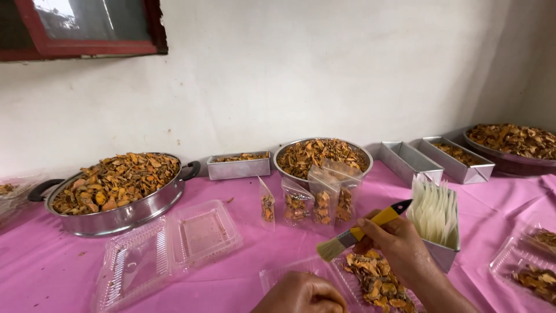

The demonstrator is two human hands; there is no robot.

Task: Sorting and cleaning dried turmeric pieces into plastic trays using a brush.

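Right hand (pixel 399 243) grasps a yellow-handled brush (pixel 362 229) above dried orange chips in a clear tray (pixel 301 272); left hand (pixel 301 294) rests at the tray's edge, its grip indeterminable.

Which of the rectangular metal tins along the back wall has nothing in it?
The tin just right of the round bowl, the left one of the angled pair. Its bare metal floor shows, while the tin beside it and the one left of the bowl hold orange dried slices.

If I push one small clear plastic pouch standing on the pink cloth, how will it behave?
The small clear plastic pouch would probably tip easily: it stands thin and upright. It likely weighs little, holding only a few dried orange pieces, and its film looks floppy.
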